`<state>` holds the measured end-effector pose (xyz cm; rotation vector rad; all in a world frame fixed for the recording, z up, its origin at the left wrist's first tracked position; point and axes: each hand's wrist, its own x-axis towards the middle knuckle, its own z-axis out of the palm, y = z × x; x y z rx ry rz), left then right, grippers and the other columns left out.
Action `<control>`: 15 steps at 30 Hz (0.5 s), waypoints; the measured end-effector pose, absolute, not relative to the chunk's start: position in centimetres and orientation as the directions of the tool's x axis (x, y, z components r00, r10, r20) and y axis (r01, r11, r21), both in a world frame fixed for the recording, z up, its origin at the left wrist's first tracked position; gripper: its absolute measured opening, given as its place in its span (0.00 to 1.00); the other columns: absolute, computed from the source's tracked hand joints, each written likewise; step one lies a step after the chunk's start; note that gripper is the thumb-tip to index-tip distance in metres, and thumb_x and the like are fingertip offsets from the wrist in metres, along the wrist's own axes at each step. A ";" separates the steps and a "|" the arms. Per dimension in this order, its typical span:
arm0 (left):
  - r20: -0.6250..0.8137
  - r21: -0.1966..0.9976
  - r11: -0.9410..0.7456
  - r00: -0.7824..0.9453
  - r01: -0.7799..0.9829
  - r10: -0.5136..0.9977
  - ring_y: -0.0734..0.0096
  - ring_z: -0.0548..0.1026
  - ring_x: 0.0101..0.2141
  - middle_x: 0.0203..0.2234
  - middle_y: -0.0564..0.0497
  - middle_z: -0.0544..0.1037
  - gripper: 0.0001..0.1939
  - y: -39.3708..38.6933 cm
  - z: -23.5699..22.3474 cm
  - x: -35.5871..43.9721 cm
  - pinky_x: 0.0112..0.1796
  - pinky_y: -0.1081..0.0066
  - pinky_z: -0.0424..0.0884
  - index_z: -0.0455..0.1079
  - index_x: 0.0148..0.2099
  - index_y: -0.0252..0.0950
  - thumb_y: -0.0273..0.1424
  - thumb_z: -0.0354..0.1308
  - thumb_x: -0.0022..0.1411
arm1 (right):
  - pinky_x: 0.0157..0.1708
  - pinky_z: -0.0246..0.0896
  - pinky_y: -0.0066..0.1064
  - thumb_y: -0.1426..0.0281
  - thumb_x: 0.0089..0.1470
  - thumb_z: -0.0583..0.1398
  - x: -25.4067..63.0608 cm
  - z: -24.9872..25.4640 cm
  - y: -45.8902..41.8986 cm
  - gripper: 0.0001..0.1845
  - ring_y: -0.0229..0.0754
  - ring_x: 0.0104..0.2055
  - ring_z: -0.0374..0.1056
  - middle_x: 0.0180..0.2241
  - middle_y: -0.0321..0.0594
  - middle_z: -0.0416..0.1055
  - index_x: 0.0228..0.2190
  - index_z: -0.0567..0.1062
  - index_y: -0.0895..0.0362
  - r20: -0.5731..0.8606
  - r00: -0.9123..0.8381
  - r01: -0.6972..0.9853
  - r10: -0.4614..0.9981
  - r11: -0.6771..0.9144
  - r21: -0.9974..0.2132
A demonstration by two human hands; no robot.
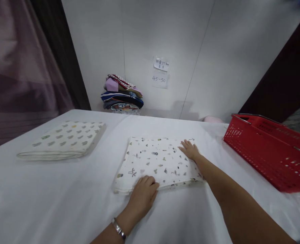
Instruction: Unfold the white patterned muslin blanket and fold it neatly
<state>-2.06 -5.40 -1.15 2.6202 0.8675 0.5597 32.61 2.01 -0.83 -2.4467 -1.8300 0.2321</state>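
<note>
A folded white cloth (162, 162) printed with small plants and birds lies flat on the table in front of me. My left hand (144, 192) is at its near edge, with fingers bent together over the border and the thumb beside them; the fingertips are partly hidden. On the far right part of the same cloth, my right hand (189, 149) lies flat with its fingers spread. Off to the left lies a second folded cloth (66, 137), cream with grey-green shapes, touched by neither hand.
A white sheet covers the table (89, 196). On the right stands a red perforated plastic basket (266, 152) with metal handles. Behind the far edge rises a pile of folded fabrics (122, 96). Paper notes (161, 79) hang on the wall, and a pinkish curtain (20, 67) hangs left.
</note>
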 end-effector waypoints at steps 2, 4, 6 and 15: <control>0.267 0.396 -0.777 0.748 0.489 0.607 0.67 0.64 0.37 0.34 0.50 0.68 0.06 -5.3 -1.1 -2.1 0.38 0.66 0.60 0.68 0.38 0.39 0.26 0.51 0.61 | 0.59 0.32 0.55 0.49 0.56 0.47 32.9 -0.7 1.9 0.34 0.51 0.65 0.37 0.64 0.44 0.42 0.59 0.57 0.51 -0.066 0.262 0.937 0.963 -0.270 -0.223; 0.268 0.378 -0.789 0.758 0.485 0.594 0.67 0.64 0.38 0.34 0.50 0.68 0.06 -5.3 -1.1 -2.1 0.38 0.65 0.60 0.68 0.40 0.39 0.26 0.51 0.61 | 0.59 0.32 0.55 0.52 0.56 0.49 32.7 -0.4 1.4 0.31 0.52 0.65 0.38 0.63 0.46 0.46 0.57 0.60 0.53 -0.044 0.257 0.925 0.965 -0.259 -0.279; 0.272 0.363 -0.797 0.763 0.483 0.586 0.67 0.64 0.38 0.35 0.50 0.68 0.07 -5.3 -1.0 -2.1 0.39 0.65 0.61 0.68 0.41 0.39 0.26 0.51 0.61 | 0.59 0.35 0.54 0.55 0.57 0.49 32.1 -0.1 0.0 0.29 0.51 0.65 0.38 0.62 0.46 0.48 0.57 0.61 0.55 -0.005 0.259 0.912 0.966 -0.247 -0.327; 0.352 0.347 -0.826 0.755 0.444 0.554 0.66 0.65 0.38 0.35 0.50 0.70 0.07 -5.2 -1.3 -2.2 0.39 0.65 0.63 0.68 0.41 0.38 0.30 0.51 0.63 | 0.43 0.66 0.37 0.62 0.51 0.58 27.6 -0.2 -11.7 0.13 0.46 0.44 0.69 0.42 0.41 0.73 0.37 0.77 0.53 0.257 0.134 0.709 0.957 0.089 -0.700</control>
